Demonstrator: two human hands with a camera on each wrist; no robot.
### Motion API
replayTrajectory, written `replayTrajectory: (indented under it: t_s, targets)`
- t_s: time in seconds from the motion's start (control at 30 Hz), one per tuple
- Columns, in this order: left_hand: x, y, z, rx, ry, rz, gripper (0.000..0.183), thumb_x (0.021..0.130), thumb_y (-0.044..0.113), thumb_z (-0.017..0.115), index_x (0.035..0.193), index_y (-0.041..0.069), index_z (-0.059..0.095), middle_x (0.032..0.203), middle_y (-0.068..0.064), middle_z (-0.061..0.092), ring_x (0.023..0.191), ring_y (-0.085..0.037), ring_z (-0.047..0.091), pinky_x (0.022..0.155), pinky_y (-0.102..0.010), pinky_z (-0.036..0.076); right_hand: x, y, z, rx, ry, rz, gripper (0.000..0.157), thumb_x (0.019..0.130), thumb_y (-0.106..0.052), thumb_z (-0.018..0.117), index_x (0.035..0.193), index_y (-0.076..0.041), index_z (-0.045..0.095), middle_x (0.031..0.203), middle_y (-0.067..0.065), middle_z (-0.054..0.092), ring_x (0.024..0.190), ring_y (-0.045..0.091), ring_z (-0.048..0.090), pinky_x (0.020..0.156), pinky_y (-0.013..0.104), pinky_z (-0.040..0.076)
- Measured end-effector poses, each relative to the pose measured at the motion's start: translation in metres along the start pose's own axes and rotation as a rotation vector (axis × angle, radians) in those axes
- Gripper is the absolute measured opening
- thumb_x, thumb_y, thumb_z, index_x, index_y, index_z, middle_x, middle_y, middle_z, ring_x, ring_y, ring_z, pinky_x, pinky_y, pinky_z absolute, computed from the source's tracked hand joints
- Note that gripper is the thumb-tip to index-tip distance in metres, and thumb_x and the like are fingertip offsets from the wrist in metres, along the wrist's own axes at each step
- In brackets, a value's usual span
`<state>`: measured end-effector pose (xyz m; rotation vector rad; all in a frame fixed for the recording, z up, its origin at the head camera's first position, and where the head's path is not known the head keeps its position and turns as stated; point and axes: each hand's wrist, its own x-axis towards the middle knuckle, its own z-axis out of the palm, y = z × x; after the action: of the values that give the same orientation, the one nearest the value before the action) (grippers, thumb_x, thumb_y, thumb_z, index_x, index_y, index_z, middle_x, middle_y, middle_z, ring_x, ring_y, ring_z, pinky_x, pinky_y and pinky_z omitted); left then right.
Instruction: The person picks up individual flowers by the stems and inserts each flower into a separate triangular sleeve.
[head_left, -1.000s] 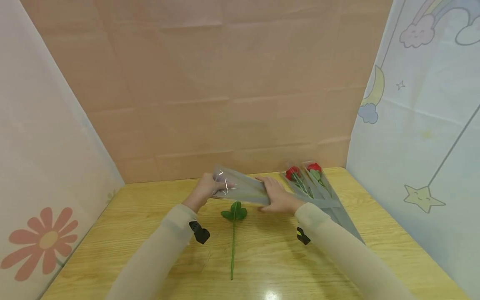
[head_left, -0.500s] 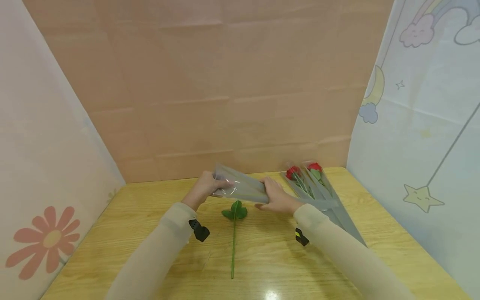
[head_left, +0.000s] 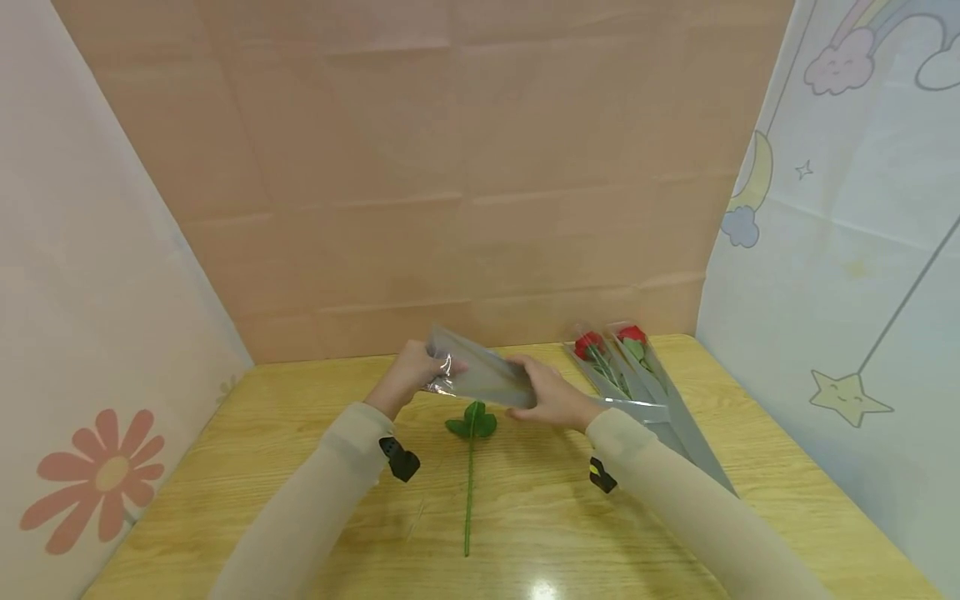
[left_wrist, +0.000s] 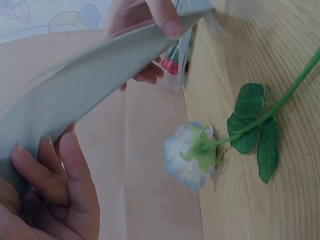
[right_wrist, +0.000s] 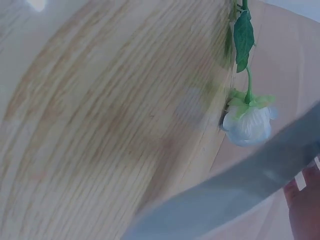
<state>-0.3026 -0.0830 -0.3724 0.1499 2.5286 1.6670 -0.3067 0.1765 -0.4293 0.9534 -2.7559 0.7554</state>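
Observation:
A grey flower sleeve with a clear front is stretched between both hands above the table. My left hand pinches its wide end, the thumb showing through the clear film. At the narrower part, my right hand grips it between thumb and fingers. Under the sleeve lies a single rose; its green stem and leaves show in the head view, where the sleeve covers the bloom. The left wrist view shows that pale blue-white bloom at the far end of the stem.
To the right lie two wrapped red roses, one bloom beside the other, in grey sleeves partly under the right forearm. An upright peach backdrop closes off the table's back edge; printed cloth panels flank both sides.
Both hands keep their hold on the sleeve. Its film and the right hand's fingers have shifted slightly, and the head view has turned a little. The rose lies where it was.

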Motion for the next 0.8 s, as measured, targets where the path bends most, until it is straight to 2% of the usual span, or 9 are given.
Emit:
replayTrajectory:
  t_s: [0.17, 0.23, 0.3, 0.43, 0.53, 0.8]
  targets:
    - [0.0, 0.002, 0.0, -0.157, -0.085, -0.022, 0.043, 0.083, 0.026, 0.078, 0.111, -0.003, 0.062, 0.087, -0.01, 0.07, 0.066, -0.013, 0.067, 0.072, -0.037, 0.059, -0.001, -0.001, 0.0, 0.013, -0.022, 0.019, 0.101, 0.073, -0.046, 0.082, 0.15, -0.014, 0.025, 0.142, 0.006, 0.044, 0.124, 0.027, 0.046, 0.105, 0.058, 0.031]
    - [0.0, 0.002, 0.0, -0.169, -0.092, -0.04, 0.048, 0.083, 0.029, 0.078, 0.114, -0.002, 0.059, 0.091, -0.011, 0.07, 0.069, -0.014, 0.068, 0.075, -0.036, 0.058, 0.0, 0.0, 0.0, 0.01, -0.027, 0.012, 0.103, 0.073, -0.048, 0.082, 0.151, -0.013, 0.023, 0.143, 0.007, 0.041, 0.125, 0.027, 0.044, 0.105, 0.057, 0.031]
    - [0.0, 0.002, -0.001, -0.113, -0.074, -0.041, 0.047, 0.082, 0.029, 0.079, 0.112, -0.002, 0.059, 0.093, -0.012, 0.068, 0.071, -0.014, 0.067, 0.072, -0.034, 0.058, 0.001, 0.002, 0.0, -0.009, -0.017, -0.004, 0.101, 0.074, -0.045, 0.081, 0.15, -0.011, 0.024, 0.143, 0.009, 0.04, 0.125, 0.029, 0.042, 0.104, 0.056, 0.032]
    - [0.002, -0.001, -0.004, 0.185, 0.02, -0.011, 0.037, 0.078, 0.032, 0.082, 0.093, 0.002, 0.066, 0.086, -0.009, 0.066, 0.07, -0.016, 0.061, 0.06, -0.027, 0.052, 0.003, 0.005, -0.004, -0.049, 0.005, -0.001, 0.094, 0.077, -0.041, 0.08, 0.148, -0.009, 0.027, 0.141, 0.01, 0.041, 0.123, 0.03, 0.044, 0.103, 0.053, 0.037]
    - [0.003, -0.003, -0.004, 0.307, 0.064, 0.001, 0.034, 0.075, 0.035, 0.084, 0.084, 0.006, 0.068, 0.084, -0.008, 0.067, 0.071, -0.019, 0.061, 0.059, -0.027, 0.047, 0.005, 0.006, -0.006, -0.072, 0.002, 0.006, 0.093, 0.077, -0.043, 0.078, 0.148, -0.01, 0.028, 0.141, 0.009, 0.041, 0.123, 0.029, 0.044, 0.104, 0.053, 0.037]
    - [0.004, -0.011, 0.002, 0.231, 0.077, 0.074, 0.04, 0.073, 0.03, 0.085, 0.098, 0.002, 0.07, 0.094, -0.013, 0.071, 0.08, -0.021, 0.066, 0.065, -0.031, 0.053, 0.004, 0.006, -0.004, -0.117, -0.04, -0.016, 0.095, 0.077, -0.044, 0.079, 0.147, -0.007, 0.028, 0.14, 0.009, 0.041, 0.126, 0.027, 0.041, 0.107, 0.055, 0.028]
